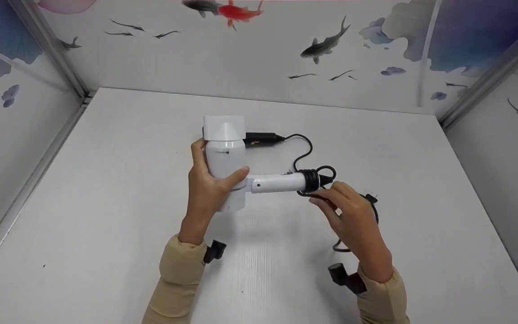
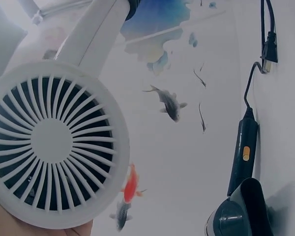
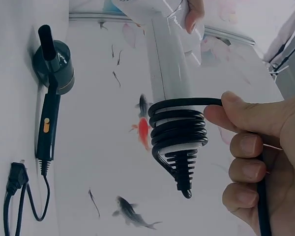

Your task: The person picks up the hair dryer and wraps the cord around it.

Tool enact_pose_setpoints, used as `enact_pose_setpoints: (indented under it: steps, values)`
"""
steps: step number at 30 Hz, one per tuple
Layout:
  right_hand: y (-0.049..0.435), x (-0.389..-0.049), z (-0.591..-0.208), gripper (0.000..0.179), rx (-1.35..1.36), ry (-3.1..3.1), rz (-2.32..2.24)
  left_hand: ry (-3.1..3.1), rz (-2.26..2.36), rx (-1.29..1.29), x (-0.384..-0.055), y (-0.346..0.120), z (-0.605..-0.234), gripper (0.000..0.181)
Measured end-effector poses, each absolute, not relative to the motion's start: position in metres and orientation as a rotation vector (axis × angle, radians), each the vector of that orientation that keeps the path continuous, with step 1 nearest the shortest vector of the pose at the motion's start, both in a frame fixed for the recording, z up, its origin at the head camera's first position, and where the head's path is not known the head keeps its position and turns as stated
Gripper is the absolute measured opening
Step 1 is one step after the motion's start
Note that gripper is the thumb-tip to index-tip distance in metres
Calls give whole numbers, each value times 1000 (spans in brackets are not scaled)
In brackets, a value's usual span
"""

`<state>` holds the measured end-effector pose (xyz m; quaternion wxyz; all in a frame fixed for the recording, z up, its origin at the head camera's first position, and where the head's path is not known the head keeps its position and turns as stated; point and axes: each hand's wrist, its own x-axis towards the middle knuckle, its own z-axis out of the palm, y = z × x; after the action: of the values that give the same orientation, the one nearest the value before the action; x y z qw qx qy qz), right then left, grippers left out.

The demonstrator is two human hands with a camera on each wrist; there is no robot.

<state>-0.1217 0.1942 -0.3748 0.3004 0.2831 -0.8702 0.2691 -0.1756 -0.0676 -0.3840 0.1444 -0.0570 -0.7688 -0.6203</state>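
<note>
Slatted vent (image 2: 51, 141) caps the white hairdryer (image 1: 226, 161), black cord (image 3: 179, 133) ringing its handle (image 1: 279, 183).

1. A white plastic hair dryer (image 1: 225, 159), handle (image 1: 279, 182) pointing right, is held in the left hand (image 1: 207, 191) above a flat white table (image 1: 106, 180).
2. A coiled black cord (image 1: 311, 180) rings the handle's end; just right, the right hand (image 1: 353, 213) pinches the cord.
3. Behind, a black cylindrical-handled hair dryer (image 1: 261, 139) lies on the table.
4. Around us, white fish-printed panels (image 1: 250, 63) stand behind and at both sides.
</note>
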Motion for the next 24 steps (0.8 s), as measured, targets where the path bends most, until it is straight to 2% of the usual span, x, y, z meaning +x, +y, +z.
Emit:
enact_pose_setpoints:
  steps: [9, 16, 24]
  values:
    - [201, -122, -376, 15, 651, -2350, 637, -2361, -1778, -223, -176, -69, -384, 82]
    - [206, -123, -377, 33, 493, -2345, 494, -2433, -1731, -288, -175, -70, -384, 82]
    - [214, -123, -378, 37, 456, -2386, 501, -2470, -1655, -349, -172, -71, -379, 80]
